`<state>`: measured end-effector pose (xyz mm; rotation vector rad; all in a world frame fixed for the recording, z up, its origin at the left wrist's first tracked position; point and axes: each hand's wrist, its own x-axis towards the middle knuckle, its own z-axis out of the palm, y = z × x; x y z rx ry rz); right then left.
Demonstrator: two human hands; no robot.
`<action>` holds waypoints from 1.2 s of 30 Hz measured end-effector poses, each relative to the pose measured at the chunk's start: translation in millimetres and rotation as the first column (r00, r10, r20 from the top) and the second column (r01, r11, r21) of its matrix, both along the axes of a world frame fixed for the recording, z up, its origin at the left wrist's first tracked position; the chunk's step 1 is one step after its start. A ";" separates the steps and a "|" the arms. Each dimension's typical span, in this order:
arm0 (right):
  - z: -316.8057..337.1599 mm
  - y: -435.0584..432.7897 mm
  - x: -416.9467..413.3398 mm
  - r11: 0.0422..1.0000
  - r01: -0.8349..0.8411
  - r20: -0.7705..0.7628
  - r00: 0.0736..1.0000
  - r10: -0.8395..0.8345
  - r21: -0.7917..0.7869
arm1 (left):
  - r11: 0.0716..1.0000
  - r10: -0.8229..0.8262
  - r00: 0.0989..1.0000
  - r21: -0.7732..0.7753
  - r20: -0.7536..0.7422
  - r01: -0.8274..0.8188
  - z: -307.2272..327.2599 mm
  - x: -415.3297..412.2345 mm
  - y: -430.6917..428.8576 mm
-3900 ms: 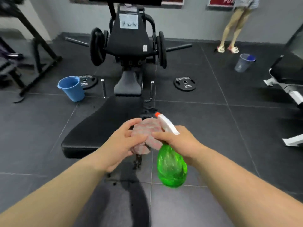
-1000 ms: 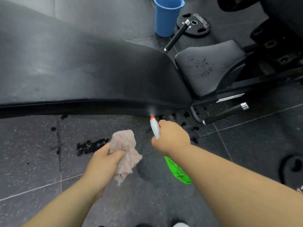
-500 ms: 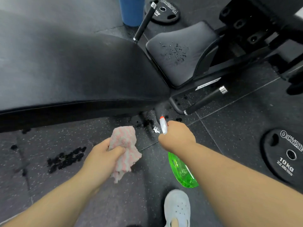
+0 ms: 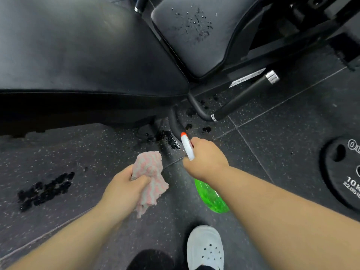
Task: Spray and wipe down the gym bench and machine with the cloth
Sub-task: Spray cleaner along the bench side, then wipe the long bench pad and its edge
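The long black bench pad [image 4: 78, 51] fills the upper left, and the smaller black seat pad [image 4: 194, 36], dotted with spray droplets, lies beside it at top centre. My left hand [image 4: 124, 188] grips a bunched pink-and-grey cloth [image 4: 150, 178] above the floor, below the bench edge. My right hand [image 4: 204, 158] grips a green spray bottle [image 4: 210, 197]; its white head with an orange nozzle [image 4: 184, 135] points at the black frame tube under the bench.
A black handle bar [image 4: 245, 96] with a chrome end juts out from the machine frame at the right. A 10 kg weight plate [image 4: 342, 172] lies on the floor at the far right. Wet patches [image 4: 46, 190] mark the rubber floor. My white shoe [image 4: 204, 248] stands at the bottom.
The view has closed in on the joint between bench and seat pad. Both hands have shifted right along the bench, still holding cloth and bottle; more wet spots show under the frame.
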<state>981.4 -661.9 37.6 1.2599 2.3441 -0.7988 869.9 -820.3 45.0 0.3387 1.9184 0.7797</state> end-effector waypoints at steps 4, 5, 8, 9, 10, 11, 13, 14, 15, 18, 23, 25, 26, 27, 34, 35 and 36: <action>-42.7 -12.0 26.2 0.996 0.008 -0.070 0.997 -0.014 -0.091 | 0.996 -0.088 0.995 0.003 -0.046 0.089 -28.0 0.2 1.9; -54.7 -13.9 30.8 0.995 -0.004 -0.071 0.997 -0.003 -0.098 | 0.993 -0.114 0.992 0.004 -0.049 0.114 -34.0 -0.1 5.1; -89.0 -15.2 37.7 0.999 -0.033 -0.037 0.999 0.033 -0.006 | 0.985 -0.170 0.982 0.021 -0.078 0.173 -64.2 -4.7 18.5; -97.9 -14.1 38.1 0.999 -0.037 -0.041 0.998 0.038 0.034 | 0.985 -0.170 0.980 0.021 -0.103 0.173 -74.1 -7.4 24.3; -107.3 -13.6 38.8 0.998 -0.028 -0.057 0.998 0.032 0.063 | 0.982 -0.185 0.972 0.020 -0.144 0.190 -87.4 -10.9 29.9; -116.2 -13.6 39.5 0.996 -0.013 -0.088 0.996 0.020 0.087 | 0.977 -0.204 0.959 0.018 -0.195 0.211 -101.3 -15.2 34.6; -135.7 -13.6 40.0 0.992 0.051 -0.190 0.981 -0.029 0.112 | 0.975 -0.207 0.943 0.025 -0.262 0.221 -123.4 -25.7 43.8; -145.5 -13.3 40.0 0.991 0.086 -0.238 0.970 -0.058 0.107 | 0.973 -0.213 0.940 0.032 -0.268 0.229 -131.9 -29.8 48.0; -155.5 -11.2 42.0 0.989 0.116 -0.267 0.960 -0.087 0.096 | 0.967 -0.228 0.938 0.051 -0.261 0.249 -138.0 -31.0 53.9; -177.7 -10.6 46.8 0.988 0.129 -0.256 0.961 -0.104 0.083 | 0.933 -0.298 0.912 0.117 -0.281 0.341 -145.4 -32.4 64.9; -201.1 -31.0 64.6 0.988 0.153 -0.341 0.930 -0.138 0.017 | 0.855 -0.408 0.842 0.176 -0.352 0.488 -142.1 -29.7 82.5; -195.8 -39.0 73.3 0.977 0.196 -0.336 0.917 -0.214 -0.086 | 0.819 -0.431 0.790 0.179 -0.435 0.545 -132.4 -26.3 87.3; -193.3 -39.3 78.4 0.971 0.226 -0.279 0.930 -0.240 -0.081 | 0.799 -0.446 0.769 0.184 -0.458 0.573 -125.6 -23.3 89.0; -190.4 -34.2 84.4 0.961 0.277 -0.216 0.937 -0.275 -0.022 | 0.773 -0.467 0.744 0.187 -0.478 0.606 -117.7 -19.9 91.6; -113.3 24.9 62.2 0.723 0.614 -0.652 0.413 -0.636 -0.317 | 0.720 -0.414 0.769 0.343 -0.486 0.604 -72.1 -11.1 121.0; -100.4 25.0 48.2 0.729 0.507 -0.661 0.352 -0.662 -0.460 | 0.738 -0.355 0.835 0.421 -0.421 0.527 -64.0 -9.2 126.7; -88.2 23.1 35.5 0.718 0.394 -0.655 0.305 -0.691 -0.574 | 0.747 -0.330 0.877 0.471 -0.348 0.469 -55.5 -7.9 133.5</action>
